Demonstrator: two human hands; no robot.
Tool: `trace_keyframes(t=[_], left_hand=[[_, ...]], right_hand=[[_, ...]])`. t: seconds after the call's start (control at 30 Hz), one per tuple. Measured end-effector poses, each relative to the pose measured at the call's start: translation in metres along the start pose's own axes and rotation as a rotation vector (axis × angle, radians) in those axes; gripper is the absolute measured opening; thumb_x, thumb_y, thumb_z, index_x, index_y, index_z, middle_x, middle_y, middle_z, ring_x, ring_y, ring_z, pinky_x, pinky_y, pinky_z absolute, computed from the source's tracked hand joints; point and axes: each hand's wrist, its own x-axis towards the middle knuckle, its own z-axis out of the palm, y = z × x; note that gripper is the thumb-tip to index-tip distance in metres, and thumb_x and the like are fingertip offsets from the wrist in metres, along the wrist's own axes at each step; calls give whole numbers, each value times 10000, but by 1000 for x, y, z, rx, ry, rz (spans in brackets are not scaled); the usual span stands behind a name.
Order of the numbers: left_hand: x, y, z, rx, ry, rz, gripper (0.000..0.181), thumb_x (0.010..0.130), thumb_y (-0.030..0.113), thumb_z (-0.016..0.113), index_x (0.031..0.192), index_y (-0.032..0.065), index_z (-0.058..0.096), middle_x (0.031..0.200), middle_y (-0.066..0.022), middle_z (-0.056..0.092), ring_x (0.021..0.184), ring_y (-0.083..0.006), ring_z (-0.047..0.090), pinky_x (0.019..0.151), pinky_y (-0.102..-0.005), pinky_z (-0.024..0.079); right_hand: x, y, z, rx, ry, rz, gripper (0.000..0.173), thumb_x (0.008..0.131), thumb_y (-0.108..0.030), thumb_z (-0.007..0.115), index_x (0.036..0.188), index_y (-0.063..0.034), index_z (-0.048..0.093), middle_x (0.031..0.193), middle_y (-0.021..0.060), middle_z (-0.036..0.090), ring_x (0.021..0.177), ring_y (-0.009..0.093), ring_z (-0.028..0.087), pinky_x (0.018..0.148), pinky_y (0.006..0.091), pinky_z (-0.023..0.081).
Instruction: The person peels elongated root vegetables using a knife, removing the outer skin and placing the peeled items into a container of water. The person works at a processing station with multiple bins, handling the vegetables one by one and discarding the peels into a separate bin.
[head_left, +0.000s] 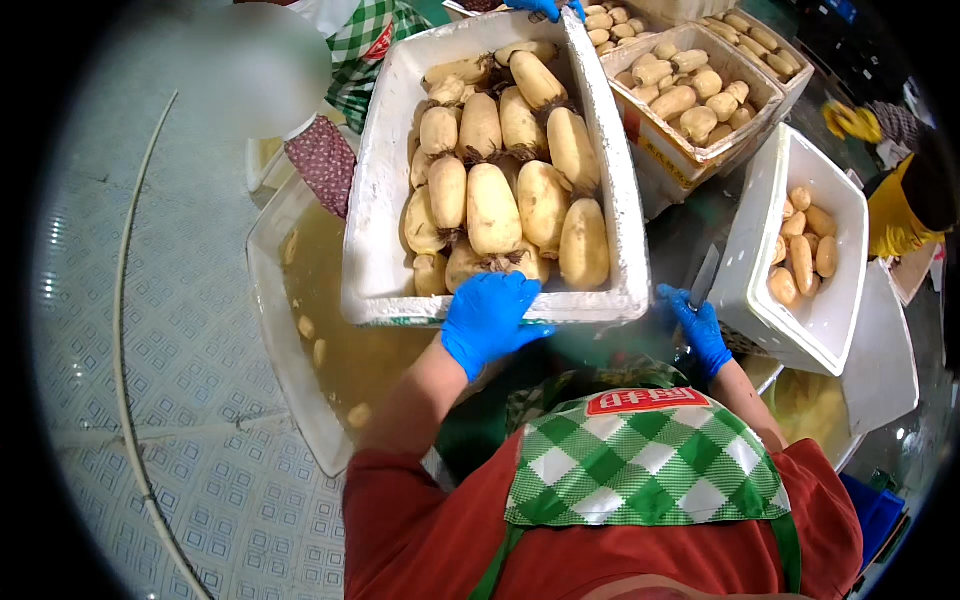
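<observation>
My left hand (491, 321), in a blue glove, grips the near wall of a white foam box (630, 225), its fingers over the rim. Many lotus root pieces (493, 210) lie in this box, pale yellow with dark fibrous ends. To the right of the box, my right hand (699, 326), also blue-gloved, is closed around a knife, whose blade (705, 274) points up and away from me. Beside that hand stands a tilted white foam box (757, 240) with smaller peeled pieces (802, 251) inside.
A large white tub (281, 375) of murky water lies at the left, pieces floating in it. More foam boxes of lotus root (694, 90) stand at the back right. A co-worker's blue glove (544, 7) is at the big box's far rim; yellow gloves (851, 122) show at right. A hose (120, 322) crosses the floor.
</observation>
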Motion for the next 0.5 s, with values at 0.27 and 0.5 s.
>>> trace_keyframes(t=[0.27, 0.5], left_hand=[[-19, -14, -21, -561, 143, -18, 534, 775, 393, 739, 1180, 80, 587, 1059, -102, 625, 979, -251, 602, 847, -375, 491], [-5, -142, -32, -708, 246, -391, 694, 759, 454, 748, 1215, -31, 551, 1153, -234, 603, 1057, -313, 603, 904, -373, 489]], right_hand=[[-8, -57, 33, 44, 282, -330, 283, 955, -191, 557, 1204, -72, 621, 931, 62, 695, 487, 43, 435, 452, 199, 355], [-6, -98, 75, 115, 139, -557, 246, 932, -86, 577, 1163, -18, 625, 1175, 102, 629, 1064, 173, 593, 977, 301, 432]])
